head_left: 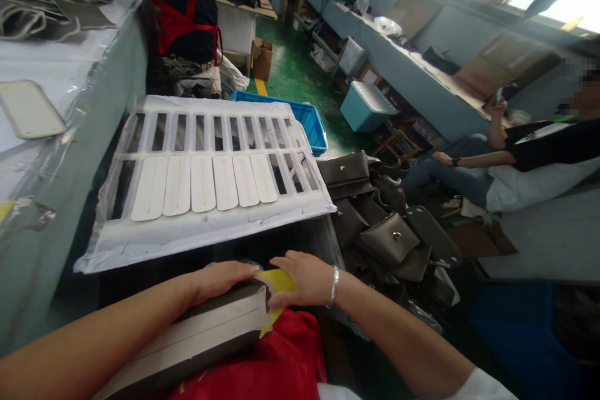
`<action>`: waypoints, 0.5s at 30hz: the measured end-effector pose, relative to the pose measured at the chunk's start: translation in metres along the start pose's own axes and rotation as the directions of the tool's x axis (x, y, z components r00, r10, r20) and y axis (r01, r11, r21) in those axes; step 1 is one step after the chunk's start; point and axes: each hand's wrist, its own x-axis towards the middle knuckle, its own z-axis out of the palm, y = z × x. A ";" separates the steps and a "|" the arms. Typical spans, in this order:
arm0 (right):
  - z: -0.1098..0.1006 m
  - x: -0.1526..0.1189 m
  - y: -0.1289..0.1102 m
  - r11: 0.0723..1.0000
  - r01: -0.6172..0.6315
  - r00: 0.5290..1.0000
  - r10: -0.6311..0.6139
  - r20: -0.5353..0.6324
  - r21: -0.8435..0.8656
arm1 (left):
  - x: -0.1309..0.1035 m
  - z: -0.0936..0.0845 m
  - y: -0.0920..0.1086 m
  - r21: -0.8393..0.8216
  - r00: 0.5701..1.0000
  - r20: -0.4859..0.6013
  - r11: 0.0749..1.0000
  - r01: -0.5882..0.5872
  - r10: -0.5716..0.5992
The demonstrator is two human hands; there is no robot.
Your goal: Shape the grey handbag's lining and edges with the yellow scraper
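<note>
Blue crate (pixel 323 136), upper centre: contents unclear from here. Teal bin (pixel 363 114), right of it: lid on. Rack (pixel 210 228), centre left: six white strips (pixel 203 185) side by side. One piece (pixel 201 331), bottom centre: long, grey, pale face, lengthwise line. Right hand (pixel 304 279) pinches one yellow sheet (pixel 284 277) at its end; left hand (pixel 218 280) on far edge, grip can't tell.

Pale strip (pixel 199 342) cut off at bottom; aproned co-worker (pixel 180 9) at top.
</note>
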 end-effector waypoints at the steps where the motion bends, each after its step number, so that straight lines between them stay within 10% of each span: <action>1: -0.003 -0.010 0.001 0.995 0.011 0.998 -0.016 0.053 0.095 | -0.001 -0.001 0.002 0.063 0.999 0.020 0.997 -0.044 0.042; 6: -0.008 -0.053 0.011 0.933 -0.007 0.999 -0.009 0.043 0.359 | -0.005 -0.001 0.009 0.208 0.979 0.117 0.960 -0.186 0.165; 11: -0.004 -0.049 0.028 0.670 -0.258 0.963 0.124 0.239 0.696 | -0.010 0.009 0.007 0.146 0.999 0.037 0.989 -0.019 0.014; 15: -0.008 -0.027 0.025 0.722 -0.314 0.906 0.033 0.423 0.617 | -0.010 0.014 0.008 0.171 1.000 0.022 0.985 -0.006 0.002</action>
